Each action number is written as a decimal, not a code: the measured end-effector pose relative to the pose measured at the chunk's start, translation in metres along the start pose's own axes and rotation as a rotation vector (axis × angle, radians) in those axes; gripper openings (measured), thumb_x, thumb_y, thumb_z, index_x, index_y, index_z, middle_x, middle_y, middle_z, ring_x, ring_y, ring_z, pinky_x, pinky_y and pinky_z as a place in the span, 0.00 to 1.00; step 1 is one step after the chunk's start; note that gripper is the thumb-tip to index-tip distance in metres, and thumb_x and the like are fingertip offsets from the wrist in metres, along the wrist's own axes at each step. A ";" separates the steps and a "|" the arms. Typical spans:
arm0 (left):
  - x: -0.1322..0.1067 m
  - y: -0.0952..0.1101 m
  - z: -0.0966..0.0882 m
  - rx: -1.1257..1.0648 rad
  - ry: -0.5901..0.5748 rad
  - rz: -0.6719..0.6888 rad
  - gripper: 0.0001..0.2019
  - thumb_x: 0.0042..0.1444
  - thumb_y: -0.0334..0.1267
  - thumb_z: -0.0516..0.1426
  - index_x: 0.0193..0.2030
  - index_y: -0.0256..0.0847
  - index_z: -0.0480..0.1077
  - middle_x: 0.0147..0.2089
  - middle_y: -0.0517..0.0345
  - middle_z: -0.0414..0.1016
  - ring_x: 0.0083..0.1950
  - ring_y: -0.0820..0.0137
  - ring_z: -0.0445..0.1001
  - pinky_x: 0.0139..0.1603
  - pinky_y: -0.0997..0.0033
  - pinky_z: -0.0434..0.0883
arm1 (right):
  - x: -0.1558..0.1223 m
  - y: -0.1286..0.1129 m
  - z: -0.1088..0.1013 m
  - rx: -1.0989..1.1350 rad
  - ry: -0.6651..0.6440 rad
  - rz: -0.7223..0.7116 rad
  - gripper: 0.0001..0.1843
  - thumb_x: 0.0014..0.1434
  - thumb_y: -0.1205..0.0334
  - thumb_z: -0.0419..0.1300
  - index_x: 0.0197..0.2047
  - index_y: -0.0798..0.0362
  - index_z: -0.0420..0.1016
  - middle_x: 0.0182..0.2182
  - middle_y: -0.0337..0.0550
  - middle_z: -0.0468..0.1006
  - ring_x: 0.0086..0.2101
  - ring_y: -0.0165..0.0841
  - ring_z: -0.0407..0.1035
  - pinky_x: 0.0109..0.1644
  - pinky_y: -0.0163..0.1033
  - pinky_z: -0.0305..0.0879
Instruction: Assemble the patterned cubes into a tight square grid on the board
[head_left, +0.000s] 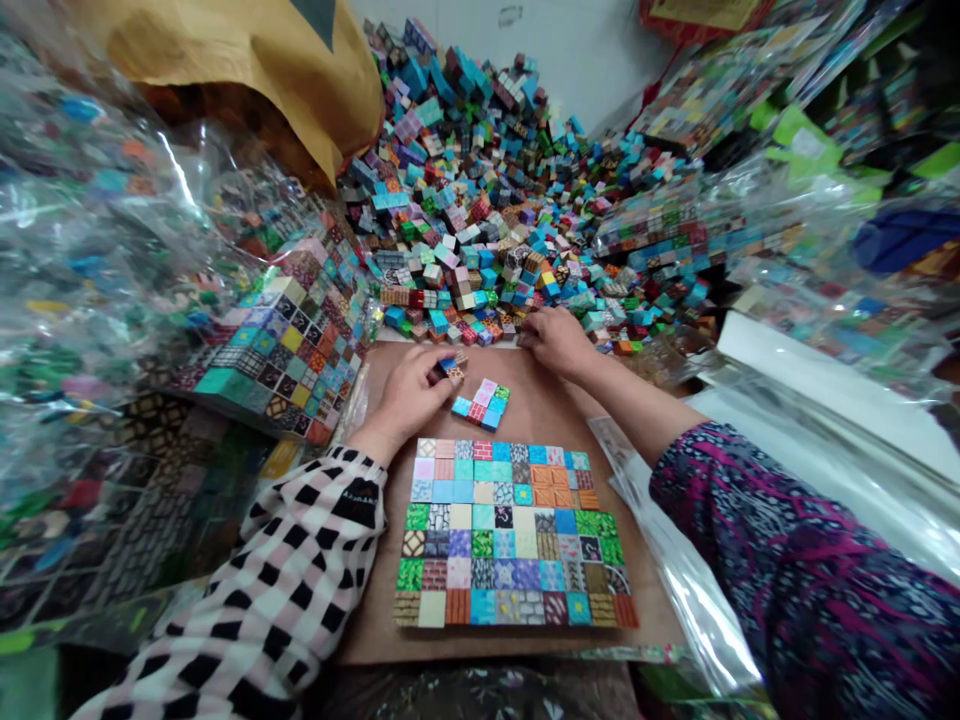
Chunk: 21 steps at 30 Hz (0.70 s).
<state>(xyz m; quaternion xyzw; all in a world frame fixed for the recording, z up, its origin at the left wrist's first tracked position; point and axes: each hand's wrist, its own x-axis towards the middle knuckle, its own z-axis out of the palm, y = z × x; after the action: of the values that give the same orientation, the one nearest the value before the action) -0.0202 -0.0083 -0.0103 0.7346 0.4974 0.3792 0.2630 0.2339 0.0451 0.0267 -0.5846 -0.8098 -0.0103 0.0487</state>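
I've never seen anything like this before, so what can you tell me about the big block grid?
The grid lies flat on the brown board, between the person's forearms. It is made of many small square-faced blocks packed edge to edge in rows, with a stepped right side. The faces look printed: red brick, green leaf, plank and stone patterns, plus plain cream and turquoise; an orange patch sits toward the far right. The material underneath is unclear. Neither the left hand nor the right hand touches it.

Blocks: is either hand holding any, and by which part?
Left hand: small blocks, held by the end nearest the palm. Right hand: can't tell.
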 end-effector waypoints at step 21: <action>0.002 0.000 0.001 -0.018 0.005 -0.012 0.18 0.52 0.32 0.62 0.51 0.42 0.76 0.46 0.54 0.75 0.34 0.71 0.72 0.41 0.64 0.74 | -0.002 -0.066 -0.015 0.563 -0.209 -0.221 0.18 0.56 0.75 0.62 0.50 0.54 0.75 0.44 0.45 0.73 0.44 0.34 0.69 0.48 0.40 0.67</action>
<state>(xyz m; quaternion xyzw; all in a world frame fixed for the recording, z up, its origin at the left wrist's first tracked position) -0.0189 -0.0067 -0.0106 0.7282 0.4989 0.3842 0.2705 0.1732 0.0218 0.0436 -0.4547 -0.8399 0.2692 0.1237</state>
